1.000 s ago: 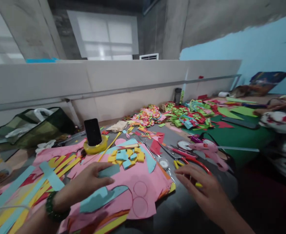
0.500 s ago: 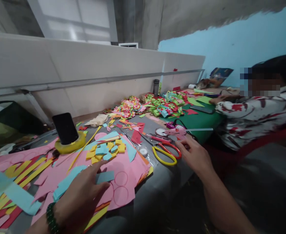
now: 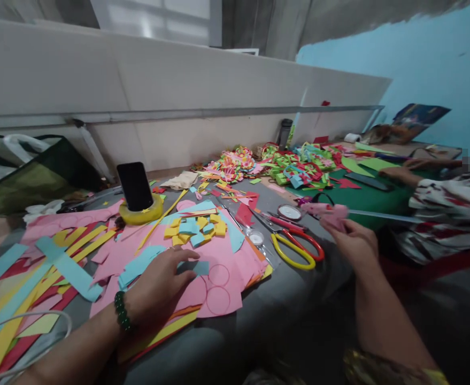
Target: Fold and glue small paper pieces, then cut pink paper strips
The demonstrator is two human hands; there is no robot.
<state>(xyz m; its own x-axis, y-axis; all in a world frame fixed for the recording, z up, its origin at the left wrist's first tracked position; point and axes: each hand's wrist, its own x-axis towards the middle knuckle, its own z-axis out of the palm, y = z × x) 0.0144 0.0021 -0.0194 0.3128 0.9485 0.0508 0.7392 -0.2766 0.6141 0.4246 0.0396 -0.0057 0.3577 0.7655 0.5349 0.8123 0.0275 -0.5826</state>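
My right hand (image 3: 357, 246) grips a pink hot glue gun (image 3: 333, 215), with a long clear glue stick (image 3: 383, 215) jutting from its rear. My left hand (image 3: 166, 275), a green bead bracelet (image 3: 121, 310) on its wrist, hovers or rests with thumb and index finger apart over a small blue paper piece (image 3: 200, 267). Under that piece lies a pink sheet (image 3: 235, 299) with circles drawn on it. Just beyond the left fingers is a heap of small yellow and blue pieces (image 3: 197, 230). Yellow-and-red-handled scissors (image 3: 294, 256) lie between my hands.
A phone (image 3: 135, 187) leans upright in a yellow tape roll (image 3: 141, 213). Paper strips (image 3: 70, 272) spread at the left. Farther back are piles of colourful paper pieces (image 3: 235, 164) and a dark bottle (image 3: 284, 135). At right, a co-worker's hands (image 3: 403, 174) are over a green surface.
My right hand has taken hold of the glue gun and lifted it slightly off the table. My left hand stays by the blue piece. The view has swung left.
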